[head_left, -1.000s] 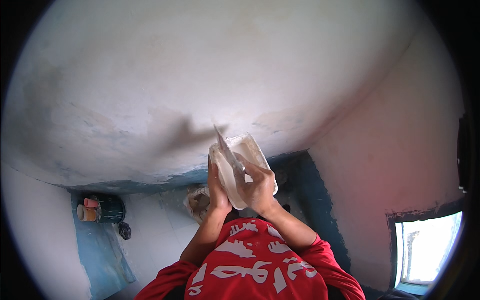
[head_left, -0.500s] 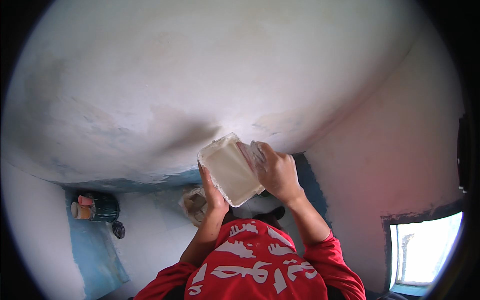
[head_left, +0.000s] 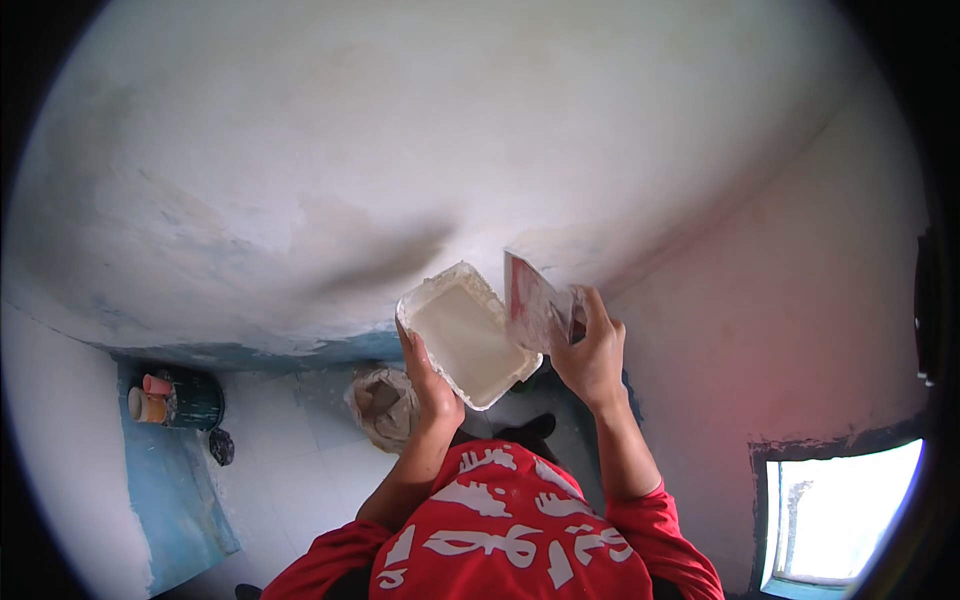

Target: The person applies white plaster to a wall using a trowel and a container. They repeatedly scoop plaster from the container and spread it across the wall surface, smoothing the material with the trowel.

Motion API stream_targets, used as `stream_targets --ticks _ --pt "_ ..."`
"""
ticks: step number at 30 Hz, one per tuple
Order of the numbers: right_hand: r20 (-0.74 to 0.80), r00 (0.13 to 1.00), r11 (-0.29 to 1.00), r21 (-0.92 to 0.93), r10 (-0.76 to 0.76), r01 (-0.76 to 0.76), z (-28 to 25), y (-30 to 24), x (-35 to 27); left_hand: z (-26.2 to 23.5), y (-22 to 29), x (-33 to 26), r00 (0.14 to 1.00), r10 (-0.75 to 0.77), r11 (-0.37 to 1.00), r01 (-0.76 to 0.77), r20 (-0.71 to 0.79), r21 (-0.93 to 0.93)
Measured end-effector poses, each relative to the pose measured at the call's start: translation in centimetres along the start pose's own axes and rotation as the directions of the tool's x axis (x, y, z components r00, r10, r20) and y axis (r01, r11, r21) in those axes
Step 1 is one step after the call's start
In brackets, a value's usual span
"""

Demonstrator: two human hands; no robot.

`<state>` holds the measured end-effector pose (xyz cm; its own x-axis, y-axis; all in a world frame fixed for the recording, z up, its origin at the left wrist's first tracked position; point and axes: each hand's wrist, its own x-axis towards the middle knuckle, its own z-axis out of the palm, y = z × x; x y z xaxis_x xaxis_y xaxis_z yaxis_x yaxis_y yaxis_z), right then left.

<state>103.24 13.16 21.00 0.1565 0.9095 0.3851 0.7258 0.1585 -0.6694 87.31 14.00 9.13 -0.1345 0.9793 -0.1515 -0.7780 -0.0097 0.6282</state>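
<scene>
The left hand [head_left: 432, 388] grasped a pale rectangular tray [head_left: 430, 282] along its left side, so that the tray sat near the middle of the view, in front of the red shirt [head_left: 510, 525], turned with one corner toward the big whitish wall [head_left: 500, 110]. A smooth off-white paste [head_left: 462, 335] spread inside it, and the tray's rim was rough and crusted with the same stuff, most thickly along the far right edge. The right hand [head_left: 592, 355] was closed around a flat scraper [head_left: 530, 300], whose red-streaked, paste-smeared blade stood up just beside the tray's right rim; the blade's lower edge overlapped that rim in the view, and whether the two touched could not be told. Above the blade's pointed top corner, a stretch of open air lay before the wall, and the right hand also had free space on its outer side, toward the pinkish side wall [head_left: 720, 310]. The left hand had less room below it, where a crumpled pale sack [head_left: 385, 405] stood on the floor [head_left: 290, 440]. Well apart, at the left, were a dark bucket [head_left: 200, 398] and a small black bag [head_left: 221, 447]; a bright window [head_left: 850, 510] opened at the lower right.
</scene>
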Motion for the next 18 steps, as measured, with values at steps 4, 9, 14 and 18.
stream_targets --ticks 4,9,14,18 --pt "-0.062 0.997 0.999 -0.027 -0.046 0.045 -0.1 1.2 -2.5 0.4 -0.2 -0.2 0.999 0.023 1.0 -0.023 -0.027 0.0" --pt "-0.192 0.965 0.984 -0.053 -0.178 0.171 1.7 2.1 -3.6 1.1 0.1 -0.5 0.999 0.034 0.999 -0.033 -0.031 0.027" --pt "-0.249 0.955 0.987 -0.032 -0.158 0.155 2.3 2.3 -3.3 1.3 0.3 -0.6 0.999 0.041 0.999 -0.041 0.007 0.018" --pt "-0.285 0.946 0.988 -0.013 -0.152 0.155 2.2 2.3 -2.9 1.7 0.4 -0.8 0.996 0.082 0.996 -0.083 0.016 0.037"
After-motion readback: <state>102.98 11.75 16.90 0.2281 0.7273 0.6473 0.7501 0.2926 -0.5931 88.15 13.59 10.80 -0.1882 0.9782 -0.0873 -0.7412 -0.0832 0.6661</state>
